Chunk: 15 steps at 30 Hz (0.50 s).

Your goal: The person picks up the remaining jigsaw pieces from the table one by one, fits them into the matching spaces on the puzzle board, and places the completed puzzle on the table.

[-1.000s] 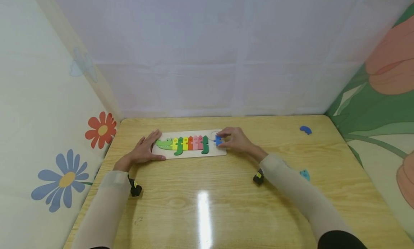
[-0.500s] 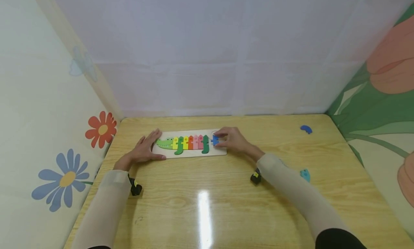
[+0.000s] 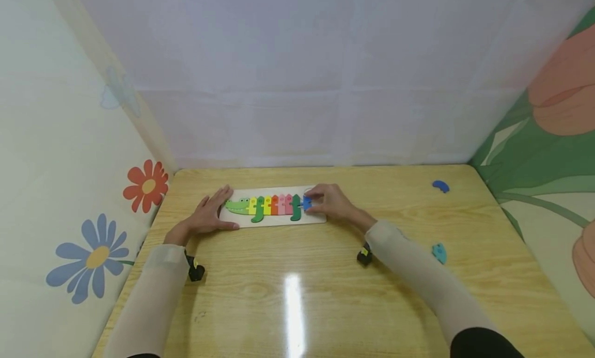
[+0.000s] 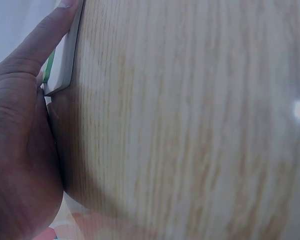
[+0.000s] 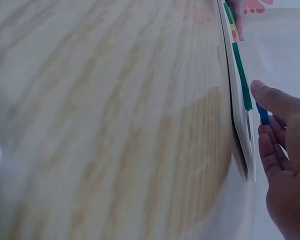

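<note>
"2 hands on my head feed, and I have them at opposite ends of the puzzle board (image 3: 279, 220). What do you make of the right hand (image 3: 335, 203)?"

"Pinching, I'd say. I see a blue piece (image 3: 307, 202) held by its thumb and fingers, over the right end of the board, just beside the dark green piece (image 3: 296, 208)."

"Touching the green or apart?"

"I can't tell from where I sit. My right wrist view gives me the blue edge-on by the fingertips, and that doesn't settle it."

"And the left hand (image 3: 208, 214)?"

"Fingers extended and spread at the board's left end, thumb resting along the near edge. My left wrist view shows that thumb against the board's side."

"What do you read on the board?"

"8 pieces in a row: a crocodile head (image 3: 238, 207) at the left, 2 yellow pieces (image 3: 267, 206) with a green piece (image 3: 257, 216) between them, then a red piece (image 3: 274, 208), 2 pink pieces (image 3: 281, 207) and the dark green."

"I also have 2 loose ones on the table (image 3: 241, 301)."

"Same here: a curved dark blue piece (image 3: 440, 186) toward the far right, and a light blue piece (image 3: 439, 253) nearer, beyond the right sleeve (image 3: 413, 265)."
</note>
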Tool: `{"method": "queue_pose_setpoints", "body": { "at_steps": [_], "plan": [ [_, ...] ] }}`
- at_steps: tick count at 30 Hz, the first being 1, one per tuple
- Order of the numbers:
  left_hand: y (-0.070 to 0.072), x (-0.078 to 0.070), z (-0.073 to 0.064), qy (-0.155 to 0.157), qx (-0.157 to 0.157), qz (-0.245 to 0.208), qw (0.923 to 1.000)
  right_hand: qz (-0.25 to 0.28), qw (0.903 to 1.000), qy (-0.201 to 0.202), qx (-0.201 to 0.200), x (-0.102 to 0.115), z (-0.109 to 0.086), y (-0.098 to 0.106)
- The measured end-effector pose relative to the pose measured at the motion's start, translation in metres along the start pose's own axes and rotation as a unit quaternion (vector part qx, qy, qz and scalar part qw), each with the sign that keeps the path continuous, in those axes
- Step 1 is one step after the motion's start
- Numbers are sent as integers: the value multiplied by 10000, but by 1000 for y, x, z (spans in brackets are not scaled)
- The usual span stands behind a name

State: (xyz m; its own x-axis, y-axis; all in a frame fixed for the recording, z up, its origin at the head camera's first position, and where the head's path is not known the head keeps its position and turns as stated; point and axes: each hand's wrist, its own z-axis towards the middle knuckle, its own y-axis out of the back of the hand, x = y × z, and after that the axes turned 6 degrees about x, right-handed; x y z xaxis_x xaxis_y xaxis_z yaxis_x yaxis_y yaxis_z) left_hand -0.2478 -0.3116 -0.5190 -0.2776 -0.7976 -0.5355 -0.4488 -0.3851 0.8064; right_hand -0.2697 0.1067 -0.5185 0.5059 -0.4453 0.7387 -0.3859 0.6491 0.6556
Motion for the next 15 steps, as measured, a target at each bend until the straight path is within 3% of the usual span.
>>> {"method": "queue_pose_setpoints", "body": {
  "at_steps": [15],
  "plan": [
    [0, 1, 0, 16, -4, -18, 10000, -169, 9996, 222, 74, -1, 5, -6]
  ]
}}
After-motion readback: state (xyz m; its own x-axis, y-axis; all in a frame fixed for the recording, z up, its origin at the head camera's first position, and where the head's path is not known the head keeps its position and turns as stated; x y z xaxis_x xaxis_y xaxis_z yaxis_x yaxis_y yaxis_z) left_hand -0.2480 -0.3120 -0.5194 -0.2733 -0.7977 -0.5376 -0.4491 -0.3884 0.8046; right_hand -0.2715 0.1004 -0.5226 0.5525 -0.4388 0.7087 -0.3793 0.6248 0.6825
